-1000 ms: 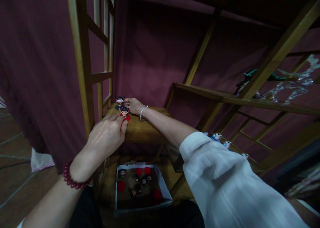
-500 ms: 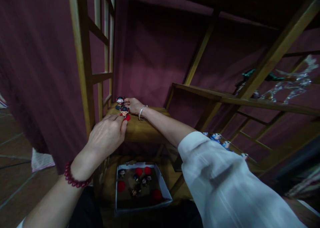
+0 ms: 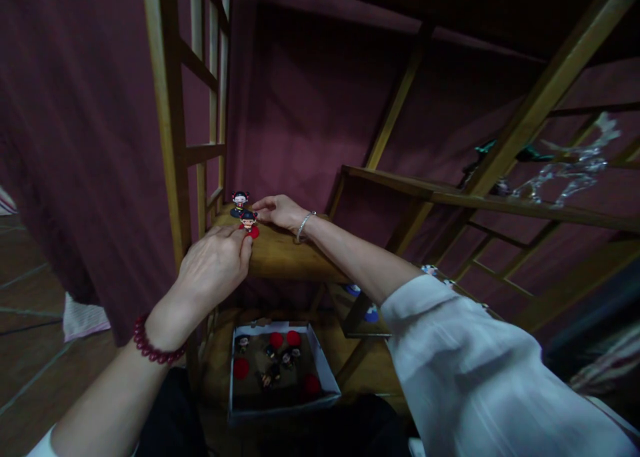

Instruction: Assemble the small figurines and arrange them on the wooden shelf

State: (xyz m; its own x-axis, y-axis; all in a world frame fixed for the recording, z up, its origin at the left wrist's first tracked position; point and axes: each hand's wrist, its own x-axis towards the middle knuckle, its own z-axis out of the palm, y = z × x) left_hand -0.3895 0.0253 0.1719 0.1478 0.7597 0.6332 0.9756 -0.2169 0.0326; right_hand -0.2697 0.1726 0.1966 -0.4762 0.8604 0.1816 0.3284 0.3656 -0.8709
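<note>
At the left end of a wooden shelf (image 3: 300, 251) stand two small black-haired figurines. The rear figurine (image 3: 240, 202) rests upright on a dark round base. Just in front of it is the front figurine (image 3: 248, 221), upright on a red round base. My left hand (image 3: 215, 262), with a dark red bead bracelet, grips the edge of that red base between thumb and fingers; some fingers are hidden. My right hand (image 3: 281, 212), wearing a silver bracelet, hovers right of both figurines, fingers stretched towards them and holding nothing.
Below, a shallow box (image 3: 327, 363) holds several figurines and red round bases. A wooden lattice side (image 3: 173, 150) borders the shelf on the left. A clear glass deer (image 3: 570, 170) stands on a higher shelf at right. Blue-and-white pieces (image 3: 370, 313) sit lower right.
My right hand has drawn slightly to the right, away from the figurines. The left hand stays at the front figurine's red base. The view has shifted a little.
</note>
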